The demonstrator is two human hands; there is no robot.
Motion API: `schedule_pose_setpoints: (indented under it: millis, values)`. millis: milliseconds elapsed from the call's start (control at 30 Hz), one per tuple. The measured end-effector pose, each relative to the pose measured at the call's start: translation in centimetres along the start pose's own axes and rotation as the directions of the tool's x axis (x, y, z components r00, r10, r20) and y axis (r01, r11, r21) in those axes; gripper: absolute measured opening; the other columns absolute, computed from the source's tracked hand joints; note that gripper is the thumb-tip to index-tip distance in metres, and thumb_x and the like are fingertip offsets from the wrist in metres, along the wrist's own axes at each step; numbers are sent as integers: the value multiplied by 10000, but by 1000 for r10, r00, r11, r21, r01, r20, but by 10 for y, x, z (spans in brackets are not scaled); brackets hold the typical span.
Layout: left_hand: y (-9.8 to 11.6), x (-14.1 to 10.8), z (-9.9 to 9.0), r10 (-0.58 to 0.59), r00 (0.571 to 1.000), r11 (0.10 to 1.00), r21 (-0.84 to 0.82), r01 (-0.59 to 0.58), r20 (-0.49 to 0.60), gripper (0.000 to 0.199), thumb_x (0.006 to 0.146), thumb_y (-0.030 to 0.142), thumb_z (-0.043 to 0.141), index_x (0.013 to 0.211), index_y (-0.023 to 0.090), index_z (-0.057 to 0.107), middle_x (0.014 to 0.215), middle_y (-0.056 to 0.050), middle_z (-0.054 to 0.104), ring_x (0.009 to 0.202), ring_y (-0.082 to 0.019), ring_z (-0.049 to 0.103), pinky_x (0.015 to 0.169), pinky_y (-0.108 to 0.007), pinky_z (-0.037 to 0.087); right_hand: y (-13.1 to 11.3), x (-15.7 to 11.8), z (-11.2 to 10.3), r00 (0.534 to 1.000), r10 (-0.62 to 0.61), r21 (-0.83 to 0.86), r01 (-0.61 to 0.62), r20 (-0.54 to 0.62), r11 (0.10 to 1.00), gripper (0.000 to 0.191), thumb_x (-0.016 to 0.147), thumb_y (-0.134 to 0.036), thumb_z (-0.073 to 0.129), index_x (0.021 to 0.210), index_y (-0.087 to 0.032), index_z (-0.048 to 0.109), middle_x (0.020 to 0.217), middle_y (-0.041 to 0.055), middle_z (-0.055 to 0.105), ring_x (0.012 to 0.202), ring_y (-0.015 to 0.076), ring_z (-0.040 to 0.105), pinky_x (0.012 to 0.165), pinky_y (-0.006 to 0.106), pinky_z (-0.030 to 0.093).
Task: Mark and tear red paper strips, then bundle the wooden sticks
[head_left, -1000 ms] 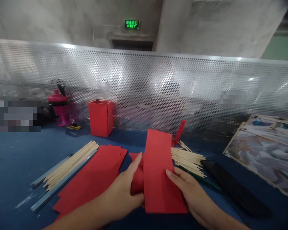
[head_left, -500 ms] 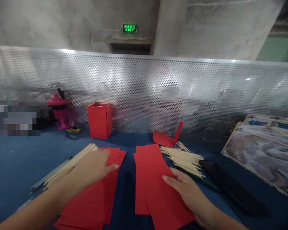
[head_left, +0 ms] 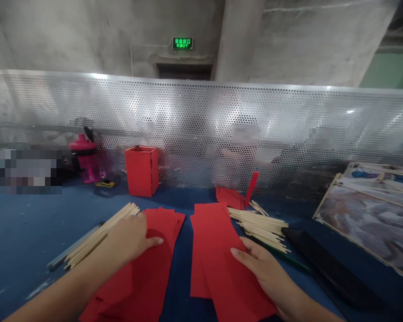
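Observation:
My left hand (head_left: 131,238) lies on the left pile of red paper sheets (head_left: 154,264). Its thumb rests on the top sheet, and its fingers curl over the pile's left edge, their tips hidden. Between thumb and fingers, my right hand (head_left: 260,264) pinches a few red paper sheets (head_left: 216,250) by their right edge. These sheets are slightly fanned, one sticking out on the left. Beside my left hand lies a bundle of thin wooden sticks (head_left: 100,235). A second bundle of sticks (head_left: 260,226) is just beyond my right hand.
A red paper box with a stick frame (head_left: 139,172) and a pink bottle (head_left: 86,156) stand at the back left. Small red pieces (head_left: 230,197) lie by the perforated metal screen (head_left: 188,116). On the right are a black flat object (head_left: 329,268) and a painted panel (head_left: 372,210).
My left hand's fingers have curled in more at the pile's edge, and the left pile has shifted slightly right. My right hand keeps its hold on its sheets. The view has tilted slightly.

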State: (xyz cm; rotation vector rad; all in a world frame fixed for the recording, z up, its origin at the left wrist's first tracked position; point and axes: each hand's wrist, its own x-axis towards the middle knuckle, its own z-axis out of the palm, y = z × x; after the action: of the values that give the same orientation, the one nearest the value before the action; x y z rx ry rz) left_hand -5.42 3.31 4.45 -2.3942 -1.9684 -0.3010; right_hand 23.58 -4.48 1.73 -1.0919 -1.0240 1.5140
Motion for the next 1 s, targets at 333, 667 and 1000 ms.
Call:
schedule_pose_setpoints:
  millis: [333,667,1000]
  values:
    - [15,-6,10,-91,995,979,184,84,30,667,816,643,474,1047,36,625,951,-246,675,940,-402,633,776,-435,468,6,3,-8,1000,-18,-29,18,8,999,467,750,-436,726,1138,-188,643,1183,111,700,1098,303,647,949,420,493]
    - [58,-24,3,37,984,993,-117,-17,172,457,782,412,613,1150,142,589,1142,-148,624,1082,-344,562,904,-430,444,23,23,-27,998,-56,-24,56,2,998,554,671,-532,767,1100,-195,668,1157,118,709,1159,332,602,1011,455,437]
    - [29,-10,5,-120,979,990,-48,130,166,689,800,661,442,1112,62,581,1061,-222,630,1017,-402,593,864,-474,441,40,33,-42,998,-56,-63,57,27,996,602,698,-537,747,1173,-193,612,1194,118,691,1188,307,586,1015,402,441]
